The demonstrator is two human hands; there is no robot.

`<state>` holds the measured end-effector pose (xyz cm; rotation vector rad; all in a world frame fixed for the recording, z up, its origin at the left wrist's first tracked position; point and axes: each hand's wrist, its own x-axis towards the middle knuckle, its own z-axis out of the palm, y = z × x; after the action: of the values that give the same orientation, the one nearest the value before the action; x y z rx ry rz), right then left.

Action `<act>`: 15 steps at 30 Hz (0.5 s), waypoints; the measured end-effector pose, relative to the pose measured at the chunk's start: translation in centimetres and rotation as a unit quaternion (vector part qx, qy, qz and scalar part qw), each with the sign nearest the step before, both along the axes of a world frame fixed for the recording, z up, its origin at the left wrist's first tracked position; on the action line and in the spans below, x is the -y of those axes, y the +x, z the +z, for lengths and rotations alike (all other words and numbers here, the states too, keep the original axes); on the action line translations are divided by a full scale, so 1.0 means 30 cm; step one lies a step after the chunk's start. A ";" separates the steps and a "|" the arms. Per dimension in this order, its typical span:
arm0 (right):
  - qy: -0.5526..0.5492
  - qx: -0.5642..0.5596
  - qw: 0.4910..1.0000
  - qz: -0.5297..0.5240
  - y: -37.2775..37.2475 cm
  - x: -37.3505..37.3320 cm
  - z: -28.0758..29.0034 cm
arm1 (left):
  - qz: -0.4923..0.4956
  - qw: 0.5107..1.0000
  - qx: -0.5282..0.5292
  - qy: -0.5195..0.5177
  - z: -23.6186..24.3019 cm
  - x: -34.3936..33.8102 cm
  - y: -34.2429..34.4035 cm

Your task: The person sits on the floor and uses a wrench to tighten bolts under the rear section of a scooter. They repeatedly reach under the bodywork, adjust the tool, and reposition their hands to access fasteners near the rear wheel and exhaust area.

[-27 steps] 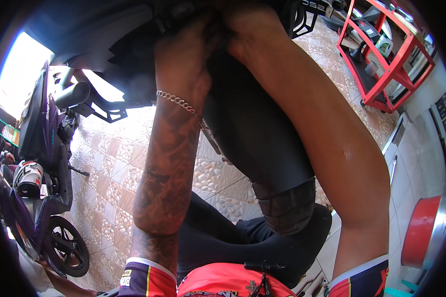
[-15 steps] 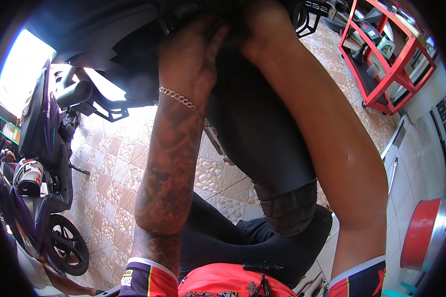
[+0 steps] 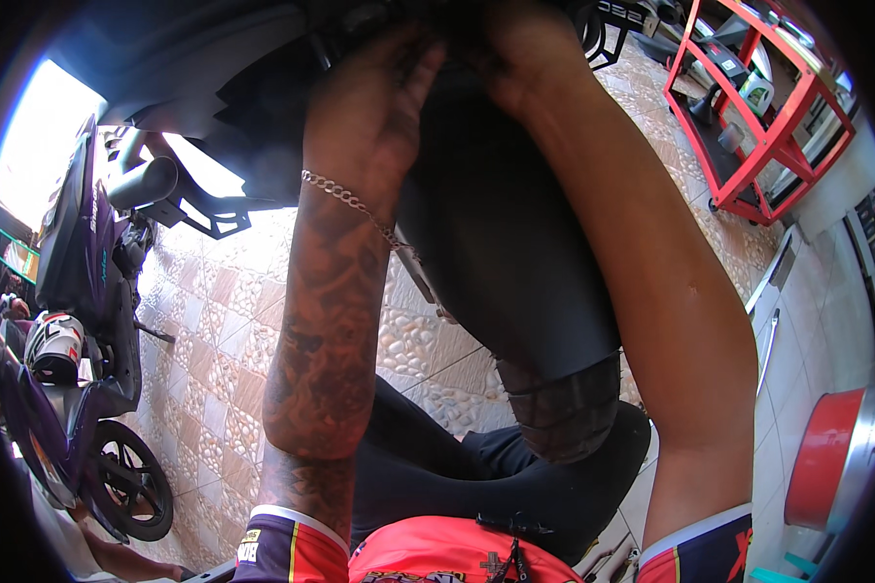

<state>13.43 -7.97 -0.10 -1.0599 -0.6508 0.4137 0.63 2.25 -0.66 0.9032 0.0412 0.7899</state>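
Both my arms reach up to the dark underside of a motorbike's front body (image 3: 253,87). My left hand (image 3: 369,117), below a chain bracelet (image 3: 345,194), is raised against that dark area; its thumb shows, but the other fingers fade into shadow. Close by on the right is my right hand (image 3: 530,58), bent inward at the wrist, its fingertips hidden in the dark. What either hand touches or holds cannot be made out. Between my forearms hangs a smooth black front fender (image 3: 506,243), with a treaded tyre (image 3: 564,408) showing below it, near my legs.
A purple motorbike (image 3: 78,243) stands at the left, its wheel (image 3: 131,481) toward me. At the right are a red tool trolley (image 3: 778,165) with bottles, a long metal tool (image 3: 771,345) on the tiled floor, and a red and silver round container (image 3: 831,457).
My left hand and forearm have shifted slightly left. My right hand has moved a little to the right, widening the space between the wrists. The fender and tyre look unmoved.
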 end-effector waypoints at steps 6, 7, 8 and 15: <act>-0.338 0.666 0.563 -0.355 0.020 0.023 -0.023 | -0.009 1.000 -0.005 0.006 -0.005 -0.010 0.002; -0.337 0.653 0.579 -0.352 0.021 0.019 -0.021 | -0.012 1.000 -0.004 0.011 -0.003 -0.011 0.002; -0.336 0.641 0.595 -0.349 0.018 0.014 -0.019 | -0.016 1.000 -0.004 0.016 0.000 -0.010 0.001; -0.125 0.176 0.970 -0.110 0.009 -0.012 0.005 | 0.003 1.000 -0.015 0.003 0.038 0.070 -0.020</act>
<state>13.69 -7.62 0.05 -1.4506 -0.7980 0.1126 0.04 0.15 0.49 0.9217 0.0670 0.7820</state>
